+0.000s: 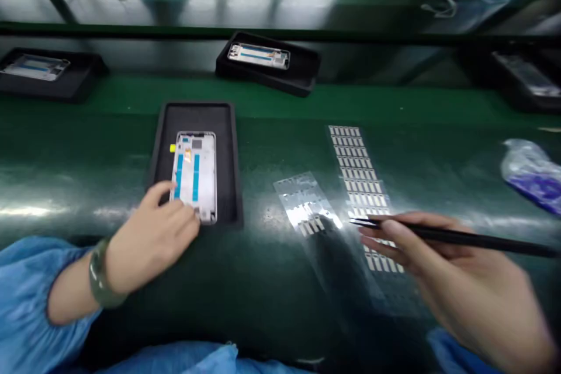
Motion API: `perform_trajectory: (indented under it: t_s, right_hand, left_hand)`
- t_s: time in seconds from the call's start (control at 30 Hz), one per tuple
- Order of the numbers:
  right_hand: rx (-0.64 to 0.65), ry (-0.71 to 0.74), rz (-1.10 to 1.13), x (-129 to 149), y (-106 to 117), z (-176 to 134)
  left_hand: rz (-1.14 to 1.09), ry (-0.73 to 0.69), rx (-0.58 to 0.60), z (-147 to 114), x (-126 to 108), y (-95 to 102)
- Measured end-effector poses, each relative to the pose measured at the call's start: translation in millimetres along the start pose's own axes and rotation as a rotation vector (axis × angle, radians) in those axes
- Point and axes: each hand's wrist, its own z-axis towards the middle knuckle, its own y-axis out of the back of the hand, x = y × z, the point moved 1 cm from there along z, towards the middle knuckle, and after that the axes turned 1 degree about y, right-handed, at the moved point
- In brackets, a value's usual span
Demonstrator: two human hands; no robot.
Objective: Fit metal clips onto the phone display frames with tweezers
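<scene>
A silver phone frame (205, 181) with blue strips lies in a black tray (225, 128), and a yellow tab sticks out from its left edge. My left hand (160, 231) grips the frame's lower left corner, fingers bent over its edge. Black tweezers (460, 236) are held in my right hand (456, 280), tips pointing left. Below them lies a clear sheet (353, 158) with rows of small pale stickers, partly covered by the hand. The tips hover by its left edge; whether they pinch anything is too small to tell. Left of it, another clear sheet (298, 201) carries a few stickers.
Another black tray (302, 67) with a phone frame stands tilted at the back centre. More trays sit at the back left (83, 73) and the back right (504, 79). A clear and purple plastic bag (532, 172) lies at the right. A shelf edge (175, 29) runs across the back.
</scene>
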Motion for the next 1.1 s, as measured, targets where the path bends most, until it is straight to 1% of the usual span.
perform_trajectory:
  t_s: [0.03, 0.1, 0.13, 0.17, 0.23, 0.3, 0.4, 0.5, 0.6, 0.7, 0.8, 0.97, 1.1]
  right_hand:
    - [0.012, -0.075, 0.058, 0.2, -9.6, -4.2]
    - [-0.001, -0.107, 0.114, -0.6, -23.2, -9.6]
    - [-0.016, -0.106, 0.125, -2.1, -27.1, -11.1]
    - [-0.025, -0.103, 0.126, -4.1, -29.4, -11.9]
    - [-0.035, -0.105, 0.124, -8.9, -30.7, -11.8]
    - [-0.034, -0.11, 0.12, -12.7, -30.5, -9.9]
    - [-0.009, -0.115, 0.105, -15.3, -31.1, -5.9]
    - [0.027, -0.112, 0.084, -15.5, -32.5, -2.2]
    - [0.059, -0.108, 0.057, -15.0, -32.6, 0.8]
    - [0.089, -0.097, 0.015, -14.0, -31.6, 3.6]
    - [0.105, -0.097, 0.012, -13.4, -31.2, 6.3]
    - [0.124, -0.217, 0.148, -12.8, -31.5, 9.8]
    - [0.125, -0.255, 0.234, -8.2, -29.9, 10.3]
  left_hand:
    - [-0.072, -0.042, 0.0, -1.0, -19.1, 0.8]
    - [-0.203, -0.11, -0.001, -1.0, -51.8, 1.6]
    - [-0.264, -0.136, -0.001, 0.3, -64.6, 2.0]
    - [-0.33, -0.169, -0.002, 2.7, -74.6, 2.6]
    - [-0.446, -0.231, 0.0, 11.8, -85.7, 4.3]
    - [-0.509, -0.27, -0.008, 27.1, -86.8, 5.4]
    - [-0.474, -0.255, -0.038, 58.5, -80.6, -0.2]
    - [-0.349, -0.189, -0.028, 88.9, -80.0, -17.6]
    - [-0.263, -0.135, 0.028, 107.4, -87.0, -38.1]
    - [-0.266, -0.098, 0.047, 113.0, -93.0, -49.7]
    - [-0.285, -0.087, 0.037, 112.3, -94.1, -51.5]
    - [-0.29, -0.09, 0.023, 111.4, -93.3, -49.1]
    - [-0.273, -0.101, 0.003, 111.0, -95.2, -50.6]
